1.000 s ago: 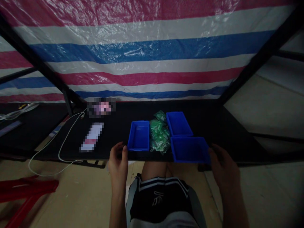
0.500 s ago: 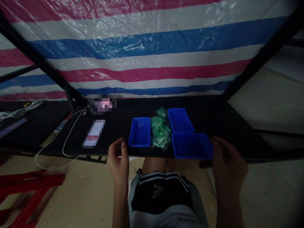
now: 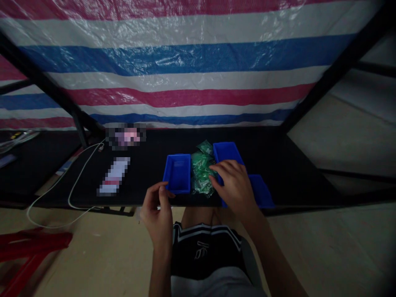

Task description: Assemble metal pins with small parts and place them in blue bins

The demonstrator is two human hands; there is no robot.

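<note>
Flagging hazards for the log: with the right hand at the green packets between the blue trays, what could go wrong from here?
1. The right hand spreads its fingers at the loose pile of green packets. A grab might scatter some over the nearby front edge of the black table.
2. Its wrist crosses the near blue tray, which sits right at that edge and could be nudged off.
3. The light is dim, so a stray packet could be missed.

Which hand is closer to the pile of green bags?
Right. The right hand rests against the green bags; the left hand sits at the table edge, past the left blue tray.
</note>
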